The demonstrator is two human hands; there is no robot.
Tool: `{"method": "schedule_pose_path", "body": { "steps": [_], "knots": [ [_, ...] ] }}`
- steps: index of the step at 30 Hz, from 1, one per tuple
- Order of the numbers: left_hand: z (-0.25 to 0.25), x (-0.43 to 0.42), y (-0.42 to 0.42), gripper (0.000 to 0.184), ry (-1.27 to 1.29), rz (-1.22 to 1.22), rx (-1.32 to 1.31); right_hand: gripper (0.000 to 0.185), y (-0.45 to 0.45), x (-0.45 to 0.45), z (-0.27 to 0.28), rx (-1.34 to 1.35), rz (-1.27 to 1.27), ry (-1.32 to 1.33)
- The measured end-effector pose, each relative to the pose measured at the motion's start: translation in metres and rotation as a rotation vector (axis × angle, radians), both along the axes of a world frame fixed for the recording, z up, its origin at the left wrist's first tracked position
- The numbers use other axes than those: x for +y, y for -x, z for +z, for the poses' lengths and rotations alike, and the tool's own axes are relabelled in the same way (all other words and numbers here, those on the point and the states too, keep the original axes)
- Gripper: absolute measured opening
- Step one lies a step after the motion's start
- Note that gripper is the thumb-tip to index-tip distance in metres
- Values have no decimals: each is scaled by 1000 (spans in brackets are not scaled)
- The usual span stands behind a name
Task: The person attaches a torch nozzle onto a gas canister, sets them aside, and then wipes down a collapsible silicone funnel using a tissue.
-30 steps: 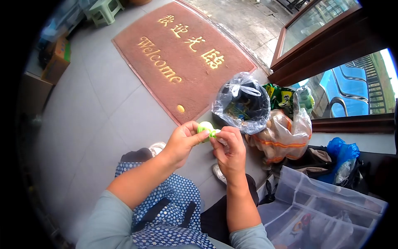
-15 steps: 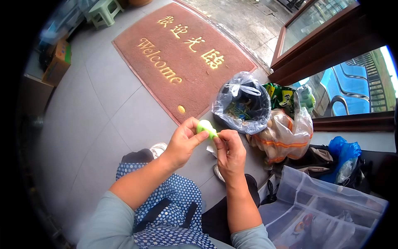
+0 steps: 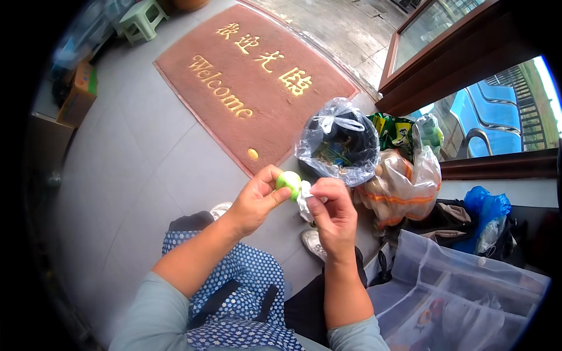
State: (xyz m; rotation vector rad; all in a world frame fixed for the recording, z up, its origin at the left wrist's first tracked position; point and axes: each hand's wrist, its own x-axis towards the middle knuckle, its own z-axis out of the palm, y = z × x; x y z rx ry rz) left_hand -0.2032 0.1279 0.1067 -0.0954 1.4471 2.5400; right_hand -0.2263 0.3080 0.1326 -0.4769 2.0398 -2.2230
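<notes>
My left hand is closed on a small round lime-green and white object, pinched between thumb and fingers; its exact kind is unclear. Close beside it, my right hand has thumb and fingertips pressed together on a crumpled white strip, perhaps tissue. The strip hangs against the right side of the green object, and I cannot tell whether the two are joined. Both hands are in front of my body, above the grey floor.
A lined trash bin with scraps stands just beyond my hands. Filled plastic bags lean beside it. A red welcome mat lies ahead. At lower right is a translucent covered container; a green stool stands far left.
My right hand has moved slightly right and down, away from the green object. More of the white strip shows between the hands. My left hand has barely moved.
</notes>
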Motion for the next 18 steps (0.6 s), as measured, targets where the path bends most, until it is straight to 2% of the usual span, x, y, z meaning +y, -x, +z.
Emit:
{"method": "schedule_pose_path", "body": {
  "steps": [1, 2, 4, 6, 8, 9, 10, 12, 14, 15, 17, 18],
  "knots": [
    [-4, 0, 0, 11, -125, 4, -26, 11, -2, 0, 3, -162, 11, 19],
    [-6, 0, 1, 10, -248, 14, -50, 11, -1, 6, 2, -162, 9, 23],
    [5, -4, 5, 10, -256, 4, -26, 11, 5, 17, -5, -160, 104, -441],
    [8, -6, 5, 10, -276, 18, -3, 11, 2, 12, -7, -155, 55, -371],
    [2, -5, 5, 10, -227, -10, -15, 12, -1, 4, -2, -99, -72, -166],
    [2, -4, 3, 10, -226, -14, -18, 13, -3, 2, 0, -75, -33, -144],
    [3, -2, 1, 10, -176, 3, -24, 13, -6, 0, 5, -1, -21, -218],
    [2, -1, 0, 9, -127, 18, -36, 14, -12, -6, 9, -91, -14, -301],
    [1, -5, 1, 11, 51, 21, 47, 15, -13, -8, 8, -42, -36, -329],
    [1, -4, 0, 11, 51, 23, 49, 15, -13, -9, 12, -54, -55, -315],
    [1, 1, -5, 15, 346, 60, 191, 15, -12, -13, 10, -64, -70, -299],
    [0, 2, -5, 15, 344, 59, 191, 14, -12, -16, 3, -241, -98, -130]
  ]
}}
